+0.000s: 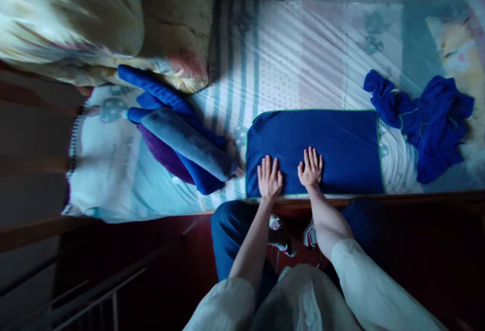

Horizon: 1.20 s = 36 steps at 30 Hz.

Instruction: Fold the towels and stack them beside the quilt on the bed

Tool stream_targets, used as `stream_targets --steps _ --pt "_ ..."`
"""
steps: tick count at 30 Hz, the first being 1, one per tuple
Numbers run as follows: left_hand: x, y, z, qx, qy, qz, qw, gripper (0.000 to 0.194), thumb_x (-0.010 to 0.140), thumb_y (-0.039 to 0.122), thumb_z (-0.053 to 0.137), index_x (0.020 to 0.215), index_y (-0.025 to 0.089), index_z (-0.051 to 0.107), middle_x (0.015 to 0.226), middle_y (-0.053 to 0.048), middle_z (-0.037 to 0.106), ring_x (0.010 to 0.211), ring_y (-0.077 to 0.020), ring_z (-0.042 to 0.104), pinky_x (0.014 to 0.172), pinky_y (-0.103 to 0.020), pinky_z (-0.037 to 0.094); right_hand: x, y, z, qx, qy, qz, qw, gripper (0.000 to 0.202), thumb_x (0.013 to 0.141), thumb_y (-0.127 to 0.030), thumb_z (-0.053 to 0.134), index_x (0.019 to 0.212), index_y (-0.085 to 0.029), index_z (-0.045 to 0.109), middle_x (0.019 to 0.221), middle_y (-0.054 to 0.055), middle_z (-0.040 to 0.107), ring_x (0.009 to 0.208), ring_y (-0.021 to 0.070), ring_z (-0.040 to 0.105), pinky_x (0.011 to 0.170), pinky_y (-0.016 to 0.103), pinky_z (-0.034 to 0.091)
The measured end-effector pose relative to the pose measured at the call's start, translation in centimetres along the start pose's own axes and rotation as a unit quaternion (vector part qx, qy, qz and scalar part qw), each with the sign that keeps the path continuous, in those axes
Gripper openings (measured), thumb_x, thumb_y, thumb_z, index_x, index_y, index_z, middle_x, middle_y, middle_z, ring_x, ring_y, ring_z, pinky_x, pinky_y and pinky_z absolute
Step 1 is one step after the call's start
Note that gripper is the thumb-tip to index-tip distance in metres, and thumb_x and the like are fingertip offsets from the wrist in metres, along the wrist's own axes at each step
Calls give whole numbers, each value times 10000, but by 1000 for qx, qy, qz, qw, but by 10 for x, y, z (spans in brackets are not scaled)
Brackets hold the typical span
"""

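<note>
A blue towel [341, 144] with a thin green edge lies spread flat near the front edge of the bed. My left hand [270, 178] rests palm down on its front left part, fingers stretched out. Palm down as well, my right hand [310, 168] presses on the towel's front middle, fingers extended and thumb apart. To the right, a crumpled blue cloth [435, 119] with green edging lies in a heap. On the left are rolled and folded cloths, among them a grey-blue roll [185, 141] on top of blue and purple [164, 151] ones.
The bed [280, 53] has a patterned, striped sheet with a wooden front edge. Large pale bundled bedding [174, 22] sits at the back left. A cat-print cloth [458, 48] lies at the far right. Metal rails [109, 295] stand at the lower left.
</note>
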State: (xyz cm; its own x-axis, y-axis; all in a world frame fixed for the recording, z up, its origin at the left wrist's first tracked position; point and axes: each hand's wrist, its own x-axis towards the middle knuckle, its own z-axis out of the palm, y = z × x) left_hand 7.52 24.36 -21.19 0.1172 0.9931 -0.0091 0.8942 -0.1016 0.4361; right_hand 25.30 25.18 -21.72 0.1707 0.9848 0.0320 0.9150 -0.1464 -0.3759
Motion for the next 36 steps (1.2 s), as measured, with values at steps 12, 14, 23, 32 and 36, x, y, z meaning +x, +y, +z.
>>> stream_targets --steps 12,14,23,32,36 --pt "157 -87 -73 -33 -4 -34 999 417 868 141 461 1155 184 760 1414 -125 659 1374 -298 561 1210 -505 402 -1 1 -2 1 -2 5 1000 586 1017 -276 396 1592 -167 428 1663 111 403 1580 235 293 1309 511 174" --pt "187 -90 -80 -46 -75 -7 996 409 815 109 469 1063 183 785 1335 -99 711 1306 -272 616 1195 -448 426 -1 1 -2 6 -3 5 1000 593 1013 -268 393 1597 -170 420 1667 110 397 1582 238 288 1308 522 171" --pt "221 -90 -95 -55 -156 -52 985 447 811 115 483 1137 178 782 1186 -61 783 1097 -220 723 1058 -355 533 1 1 -2 15 -11 8 1000 601 1005 -262 402 1598 -165 417 1676 113 378 1580 241 286 1303 532 167" --pt "248 -98 -90 -25 -159 -7 987 479 790 102 483 1185 142 752 1316 -106 715 1205 -244 662 1116 -395 501 1 1 -1 25 -24 13 999 626 988 -247 426 1609 -171 398 1692 106 349 1592 254 251 1305 537 152" --pt "245 -79 -81 6 -39 -39 998 535 846 166 524 1364 86 632 1493 -198 569 1429 -357 480 1230 -580 340 0 0 -2 34 -24 13 999 626 993 -250 433 1613 -176 391 1691 106 350 1588 261 262 1306 544 146"
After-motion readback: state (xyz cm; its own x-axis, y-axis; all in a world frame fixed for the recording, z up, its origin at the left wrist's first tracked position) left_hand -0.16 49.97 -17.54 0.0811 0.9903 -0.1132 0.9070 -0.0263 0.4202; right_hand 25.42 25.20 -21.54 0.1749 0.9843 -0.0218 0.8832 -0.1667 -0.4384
